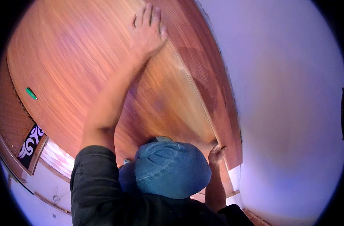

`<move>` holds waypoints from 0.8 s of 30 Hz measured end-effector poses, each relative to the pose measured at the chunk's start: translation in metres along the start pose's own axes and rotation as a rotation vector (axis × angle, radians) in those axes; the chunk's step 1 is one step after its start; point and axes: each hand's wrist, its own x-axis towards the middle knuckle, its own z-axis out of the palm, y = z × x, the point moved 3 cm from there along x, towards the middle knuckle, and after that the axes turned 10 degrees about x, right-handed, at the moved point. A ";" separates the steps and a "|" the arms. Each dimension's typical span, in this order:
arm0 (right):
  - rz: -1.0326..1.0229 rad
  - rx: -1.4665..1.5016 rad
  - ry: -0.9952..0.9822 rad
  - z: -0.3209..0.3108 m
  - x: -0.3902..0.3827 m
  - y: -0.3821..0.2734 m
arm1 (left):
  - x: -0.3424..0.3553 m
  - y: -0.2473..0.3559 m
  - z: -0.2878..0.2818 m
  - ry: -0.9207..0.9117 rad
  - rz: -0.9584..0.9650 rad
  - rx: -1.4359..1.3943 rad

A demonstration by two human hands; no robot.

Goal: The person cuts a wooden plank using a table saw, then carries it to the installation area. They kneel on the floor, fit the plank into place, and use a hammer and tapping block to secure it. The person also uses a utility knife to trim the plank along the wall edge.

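Note:
My left hand (pixel 148 33) lies flat with its fingers spread on a large wood-grain surface (pixel 77 56), beside a long seam. A darker reddish wood-grain plank (pixel 205 79) runs along the other side of that seam. Lower down on the seam is my right hand (pixel 216 153), its fingers bent and drawn together against the joint. Whatever they pinch, if anything, is too small to make out. My bent knee in blue denim (pixel 172 169) rises between the two arms and covers part of the surface.
To the right, a pale wall or sheet (pixel 285 94) borders the plank. A green marker-like object (pixel 31 93) lies at the left. Beyond the surface's left edge are a brown area (pixel 12 98) and a black panel with white swirls (pixel 30 147).

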 end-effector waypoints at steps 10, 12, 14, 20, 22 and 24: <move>0.119 0.076 0.107 0.008 0.006 0.011 | 0.000 0.011 0.018 -0.039 0.058 0.160; 0.128 -0.097 0.185 -0.007 0.007 0.004 | 0.002 0.028 0.024 -0.225 0.035 0.138; 0.087 -0.158 0.154 0.003 0.007 0.007 | 0.011 0.019 0.033 -0.345 0.039 0.101; 0.079 -0.086 0.136 0.014 -0.007 0.005 | -0.091 0.117 0.016 -0.461 0.055 0.190; 0.080 -0.026 0.173 0.012 -0.004 0.010 | -0.132 0.143 -0.011 -0.468 0.158 0.166; 0.078 -0.072 0.180 0.005 0.002 0.013 | -0.158 0.159 -0.016 -0.475 0.226 0.167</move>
